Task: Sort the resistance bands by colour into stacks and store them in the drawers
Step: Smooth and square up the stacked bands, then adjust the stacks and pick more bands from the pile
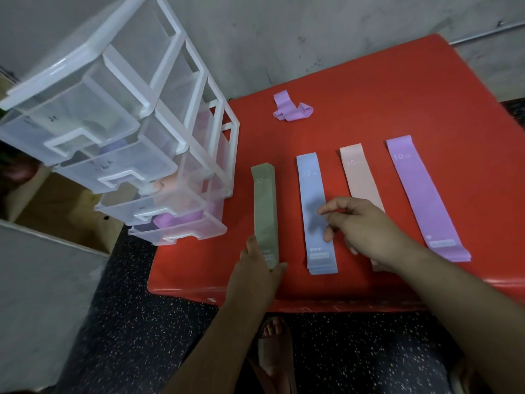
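Squaring up the green stack point(264, 206) on a red table point(369, 95), a person sorts resistance bands by colour.

The left hand point(257, 268) holds the green stack's near end between fingers and thumb, apparently to keep its edges aligned. The right hand point(363, 226) hovers loosely curled and empty over the blue stack point(311, 189). The peach stack point(359, 177) and purple stack point(417, 189) lie parallel beside it, kept apart by colour. One crumpled purple band point(291, 109) lies unsorted at the far side, and the drawer unit point(170, 89) stands left, its drawers pulled out.
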